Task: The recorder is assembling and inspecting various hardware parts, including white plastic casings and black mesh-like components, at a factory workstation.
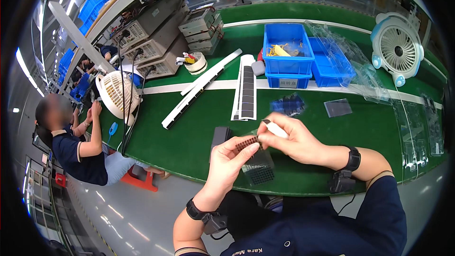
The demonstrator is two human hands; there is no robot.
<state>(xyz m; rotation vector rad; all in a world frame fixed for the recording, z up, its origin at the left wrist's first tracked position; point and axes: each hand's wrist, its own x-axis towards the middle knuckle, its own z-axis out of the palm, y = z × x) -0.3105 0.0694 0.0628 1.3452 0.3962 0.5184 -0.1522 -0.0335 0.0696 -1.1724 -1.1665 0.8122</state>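
Taking my hands as the middle of the dial, a co-worker (78, 149) sits at 9 o'clock, by the edge of the green bench (303, 161). Near 10 o'clock stands a cream fan (117, 96), dark cables hanging in front of it, and beyond it, between 10 and 11, are stacked grey metal units (154, 42). Two long white strips (193, 98) lie slantwise at 10 o'clock, with a round white tub (195, 66) of small coloured things at 11.

A dark flat block (219, 137) lies at 9 o'clock, just beside my left hand (230, 163). That hand pinches a small gridded sheet (243, 143), reddish-brown squares on dark, between thumb and fingers, raised above the bench. A white panel (247, 87) with dark segments lies at 12, and another dark gridded piece (261, 174) lies below the sheet at 5 o'clock.

My right hand (303, 144) has a white dark-tipped tool (276, 129) tucked in its fingers, while thumb and forefinger meet at the sheet's right edge (whether they grip it or merely touch it, I can't tell).

Blue bins (289, 59) stand at 1 o'clock, the nearest holding something yellow; clear plastic trays (412, 137) lie at 3, and a white-and-blue fan (398, 50) stands at 2.
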